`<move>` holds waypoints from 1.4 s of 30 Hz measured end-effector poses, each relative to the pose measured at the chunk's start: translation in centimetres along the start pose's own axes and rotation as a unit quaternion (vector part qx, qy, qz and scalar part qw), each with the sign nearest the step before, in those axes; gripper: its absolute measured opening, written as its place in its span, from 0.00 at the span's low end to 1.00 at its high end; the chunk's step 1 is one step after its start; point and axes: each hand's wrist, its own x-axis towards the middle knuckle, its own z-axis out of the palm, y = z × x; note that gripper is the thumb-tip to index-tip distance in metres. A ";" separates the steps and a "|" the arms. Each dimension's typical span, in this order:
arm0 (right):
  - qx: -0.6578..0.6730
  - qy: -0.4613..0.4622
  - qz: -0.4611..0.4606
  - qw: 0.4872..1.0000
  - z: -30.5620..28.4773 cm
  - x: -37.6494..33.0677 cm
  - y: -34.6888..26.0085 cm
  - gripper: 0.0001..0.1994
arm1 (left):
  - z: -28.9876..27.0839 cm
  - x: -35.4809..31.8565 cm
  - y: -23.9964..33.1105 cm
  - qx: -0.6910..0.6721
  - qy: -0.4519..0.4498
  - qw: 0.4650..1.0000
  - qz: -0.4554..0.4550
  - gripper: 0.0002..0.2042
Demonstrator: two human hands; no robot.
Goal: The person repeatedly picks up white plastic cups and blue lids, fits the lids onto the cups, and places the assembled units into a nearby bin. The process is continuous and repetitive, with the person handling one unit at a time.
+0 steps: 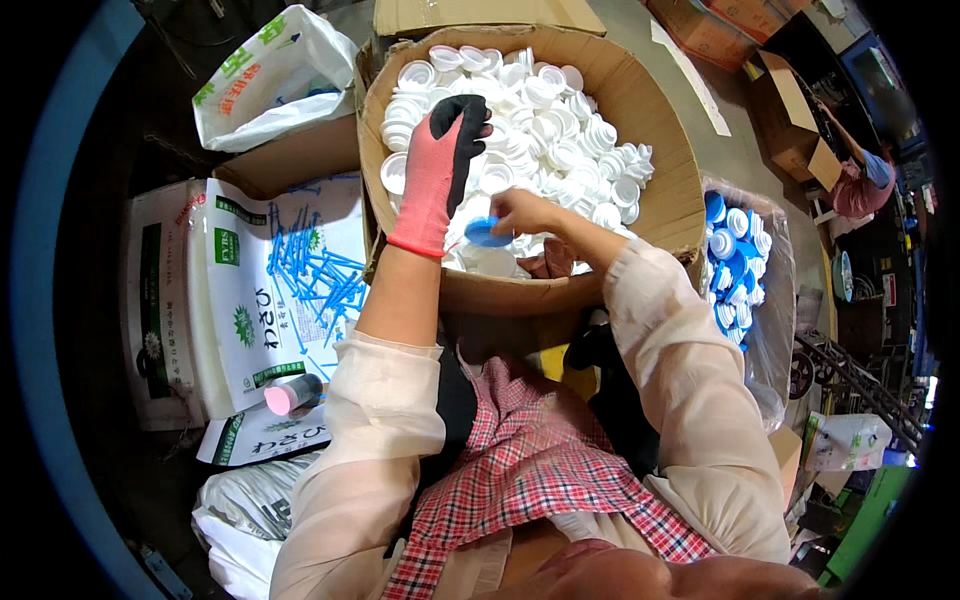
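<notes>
A large cardboard box point(650, 120) in front of me holds a heap of white plastic caps point(545, 130). Over the left part of the heap is my left hand point(445, 165), in a pink glove with black fingers and palm. Its fingers are curled closed, and what they hold, if anything, is hidden. My bare right hand point(522, 212) pinches a round blue cap point(488, 232) near the box's front side. A crumpled reddish-brown piece point(548, 260) lies just below that hand, inside the front wall.
Left of the box, thin blue plastic sticks point(315, 265) lie on printed white sheeting point(235, 320), with a pink-ended cylinder point(290, 395) nearby. A white bag point(275, 80) stands behind. To the right, a plastic-lined box point(770, 330) holds blue-and-white caps point(735, 255). Farther right, a person point(860, 185) works.
</notes>
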 end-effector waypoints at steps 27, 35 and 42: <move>0.555 0.211 -0.043 0.803 -8.2 -18.4 -6.5 0.18 | 5.0 -3.7 0.7 0.081 -0.155 0.977 -0.119 0.18; 0.442 0.273 -0.053 0.853 -7.7 -18.4 -7.4 0.17 | 4.7 -3.6 0.0 0.062 -0.161 0.978 -0.121 0.19; -0.136 0.480 -0.281 0.820 -5.9 -15.6 -7.4 0.15 | 5.2 -3.2 -3.2 -0.334 -0.217 0.862 -0.314 0.32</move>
